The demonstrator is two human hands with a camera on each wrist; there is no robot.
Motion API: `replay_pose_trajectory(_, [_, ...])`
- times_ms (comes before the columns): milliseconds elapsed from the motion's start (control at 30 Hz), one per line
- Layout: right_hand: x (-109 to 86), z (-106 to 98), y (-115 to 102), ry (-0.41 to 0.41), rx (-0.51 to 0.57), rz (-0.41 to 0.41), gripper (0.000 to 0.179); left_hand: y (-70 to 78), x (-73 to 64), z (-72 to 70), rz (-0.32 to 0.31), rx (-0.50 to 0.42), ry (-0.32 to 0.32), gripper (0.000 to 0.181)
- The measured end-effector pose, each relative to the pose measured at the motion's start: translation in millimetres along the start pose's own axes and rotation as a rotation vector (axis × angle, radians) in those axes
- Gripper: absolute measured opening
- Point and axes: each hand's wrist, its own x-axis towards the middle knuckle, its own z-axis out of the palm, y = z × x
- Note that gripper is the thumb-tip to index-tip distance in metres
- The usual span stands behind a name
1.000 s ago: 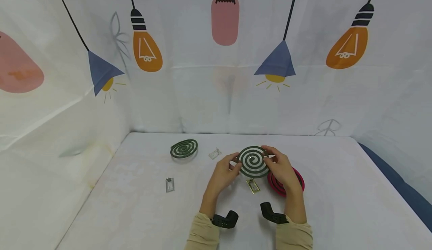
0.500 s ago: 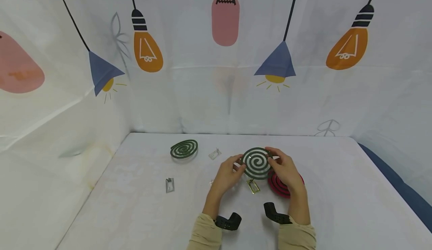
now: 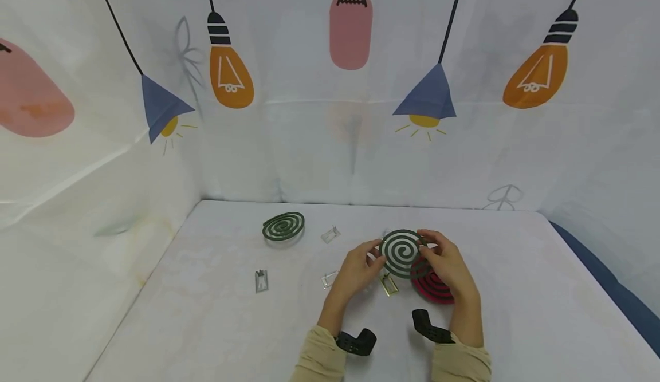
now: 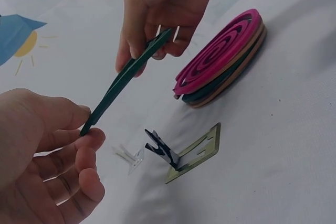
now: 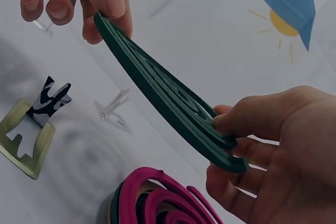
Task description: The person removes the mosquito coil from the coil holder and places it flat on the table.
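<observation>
A green mosquito coil is held up off the table, seen almost edge-on in both wrist views. My left hand pinches its left edge between thumb and forefinger, the other fingers loosely curled. On the opposite edge my right hand grips it with thumb and fingers. Just below lies a stack of coils with a pinkish-red one on top and green and tan layers under it. A gold-coloured coil stand with its prong bent up rests beneath the held coil.
Another green mosquito coil sits at the back left, one side raised. Silvery coil stands lie about: one at left, one farther back, one by my left wrist. A printed curtain rises behind the table.
Both hands have shifted slightly right and nearer with the green mosquito coil, which now overlaps the red coil stack in the head view. A silvery stand beside the left wrist has come into view.
</observation>
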Motion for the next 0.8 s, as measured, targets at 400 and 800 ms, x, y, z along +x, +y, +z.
replay_pose_trajectory(400, [0.0, -4.4, 7.2, 0.010, -0.039, -0.001, 0.037, 3.1, -0.6, 7.0, -0.045, 0.034, -0.028, 0.040])
replay_pose_trajectory(800, [-4.9, -9.2, 5.9, 0.053, 0.010, 0.071, 0.037, 5.3, -0.8, 12.2, -0.015, 0.038, -0.087, 0.045])
